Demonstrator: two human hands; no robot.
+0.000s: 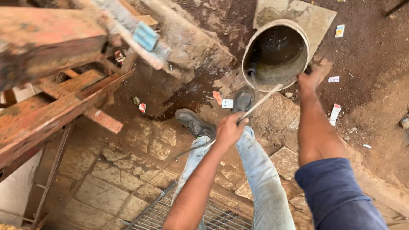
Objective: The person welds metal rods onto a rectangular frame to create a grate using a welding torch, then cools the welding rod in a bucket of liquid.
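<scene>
Bucket, round, mud-caked, standing on the wet earth floor ahead of the person's feet, its inside dark and smeared; a dark object leans against its inner left wall, too murky to identify. Right hand at the bucket's near right rim, fingers curled over the edge and gripping it; the fingertips are hidden behind the rim, so how deep they reach cannot be told. Left hand lower and nearer the body, fingers closed tight around a thin pale rod, which runs up and right from the fist to touch the bucket's near rim; a darker thin length continues down and left from the fist, its end lost against the stones. Shoes, two, dark and muddy, on the stone paving, one just below the bucket. Jeans, pale blue; right forearm in a dark blue sleeve, cut off at the lower edge. Rusted metal frame, upper left, partly out of view and blurred near the lens. Wire grating at the bottom edge, cut off. Small scraps of wrapper scattered on the earth.
</scene>
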